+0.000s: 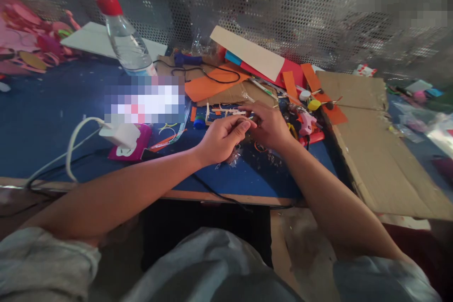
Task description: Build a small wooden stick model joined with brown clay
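My left hand (222,138) is closed, thumb pressed against the curled fingers. Meeting it at the fingertips, my right hand (272,125) is bent inward with its fingers together. Whatever is between the fingers is too small or too hidden to name. A crumpled clear plastic scrap (234,157) lies just below the hands. Left of them is a blue cap (199,123). Beside my right hand lies a pink glue gun (306,123), with a red tool (314,137) under it. Thin pale strips (226,111) are scattered behind my fingers.
At the left stand a red-capped bottle (129,45) and a white charger (122,136) plugged into a magenta power strip (141,139). Orange sheets (215,82) and a cream board (247,52) lie at the back. A cardboard sheet (382,160) covers the right side. A black cable (212,188) crosses the front.
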`<state>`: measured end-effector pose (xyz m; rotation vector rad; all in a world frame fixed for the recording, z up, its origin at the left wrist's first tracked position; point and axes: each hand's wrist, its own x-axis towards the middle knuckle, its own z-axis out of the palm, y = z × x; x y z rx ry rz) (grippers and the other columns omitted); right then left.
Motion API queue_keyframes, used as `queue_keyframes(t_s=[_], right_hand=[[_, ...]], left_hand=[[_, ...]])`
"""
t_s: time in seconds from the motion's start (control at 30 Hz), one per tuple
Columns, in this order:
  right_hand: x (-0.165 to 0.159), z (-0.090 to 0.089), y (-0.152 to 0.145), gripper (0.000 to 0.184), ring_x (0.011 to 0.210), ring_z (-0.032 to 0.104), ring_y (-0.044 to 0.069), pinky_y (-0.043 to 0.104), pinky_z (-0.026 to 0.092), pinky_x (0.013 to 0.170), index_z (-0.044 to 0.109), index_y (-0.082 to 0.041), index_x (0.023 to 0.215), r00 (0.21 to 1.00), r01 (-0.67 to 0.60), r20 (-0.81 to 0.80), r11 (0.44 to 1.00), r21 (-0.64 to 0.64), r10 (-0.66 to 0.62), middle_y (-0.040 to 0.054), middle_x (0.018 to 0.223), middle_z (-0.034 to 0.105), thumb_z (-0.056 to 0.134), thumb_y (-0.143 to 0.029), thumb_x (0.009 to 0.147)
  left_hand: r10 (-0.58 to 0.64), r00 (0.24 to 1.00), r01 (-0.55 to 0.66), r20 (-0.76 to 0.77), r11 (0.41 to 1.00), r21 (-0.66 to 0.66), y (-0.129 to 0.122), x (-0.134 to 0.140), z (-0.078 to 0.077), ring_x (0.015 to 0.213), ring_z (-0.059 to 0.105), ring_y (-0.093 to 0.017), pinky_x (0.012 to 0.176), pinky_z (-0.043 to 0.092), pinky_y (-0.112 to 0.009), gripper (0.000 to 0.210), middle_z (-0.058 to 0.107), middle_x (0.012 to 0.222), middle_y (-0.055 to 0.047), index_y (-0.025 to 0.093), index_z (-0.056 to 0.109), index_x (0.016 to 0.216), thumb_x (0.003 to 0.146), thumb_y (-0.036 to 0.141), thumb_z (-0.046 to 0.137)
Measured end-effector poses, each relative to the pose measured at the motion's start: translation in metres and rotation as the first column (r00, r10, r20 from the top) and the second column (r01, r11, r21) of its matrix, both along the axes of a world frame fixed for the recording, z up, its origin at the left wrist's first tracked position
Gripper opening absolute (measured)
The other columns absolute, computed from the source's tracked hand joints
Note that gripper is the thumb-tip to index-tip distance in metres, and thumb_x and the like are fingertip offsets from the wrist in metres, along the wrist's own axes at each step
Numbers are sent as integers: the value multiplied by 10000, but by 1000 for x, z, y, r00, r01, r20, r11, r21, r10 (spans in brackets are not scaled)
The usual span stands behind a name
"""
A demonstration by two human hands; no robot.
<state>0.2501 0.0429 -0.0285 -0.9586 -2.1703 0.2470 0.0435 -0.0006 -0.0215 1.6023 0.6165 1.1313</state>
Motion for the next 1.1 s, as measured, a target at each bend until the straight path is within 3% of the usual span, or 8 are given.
queue_keyframes(t_s=[0.07,0.13,0.3,0.47,0.6,0.83,1.1], right_hand=[[3,9,-12,318,773,687,201,359,574,721,818,-233,1234,989,81,-124,996,36,-76,79,1009,811,640,-463,1107],[3,16,-23,409,736,654,197,366,554,685,818,-242,1218,973,90,-217,994,68,-74,71,965,788,569,-558,1142],[-4,21,-37,561,738,664,190,352,568,596,787,-258,1333,966,-132,-210,986,105,152,98,1093,771,632,-725,1063],[-5,17,-37,534,732,638,171,327,578,580,747,-284,1418,974,-134,-168,984,116,153,102,1190,758,788,-627,1012],[-6,14,-35,555,800,672,200,354,614,656,734,-302,1472,977,-120,-161,984,134,141,100,1191,749,802,-608,1014],[-9,13,-33,341,1018,742,255,425,657,863,821,-306,1320,975,-96,-175,967,235,140,91,1122,738,750,-529,1073],[-6,14,-34,276,838,688,202,370,608,694,826,-280,1243,976,-36,-199,967,254,89,82,1101,750,778,-465,1044]], left_hand=[[-2,1000,3,8,1000,-30,3,-3,0,566,440,-94,522,355,-245,568,512,653,43,156,779,1046,1072,715,678],[3,1000,-2,23,998,-66,4,-4,0,548,413,-89,505,333,-245,576,482,624,55,168,767,988,1051,736,699],[24,995,-7,98,984,-178,5,-4,1,499,322,-82,478,240,-265,603,376,571,89,194,686,889,1023,782,704],[60,993,-48,99,992,-114,4,-4,2,584,404,-94,534,320,-271,616,462,651,53,189,691,879,1020,788,702],[5,995,2,98,997,-77,3,-2,1,642,448,-108,586,366,-264,617,467,671,46,198,684,863,1007,797,711],[-127,981,143,143,984,-104,1,-3,4,543,349,-80,507,268,-260,626,412,627,70,205,586,810,1020,783,703],[-43,988,59,146,992,-110,3,-4,-2,578,394,-72,526,314,-257,580,547,730,46,191,683,1019,981,761,778]])
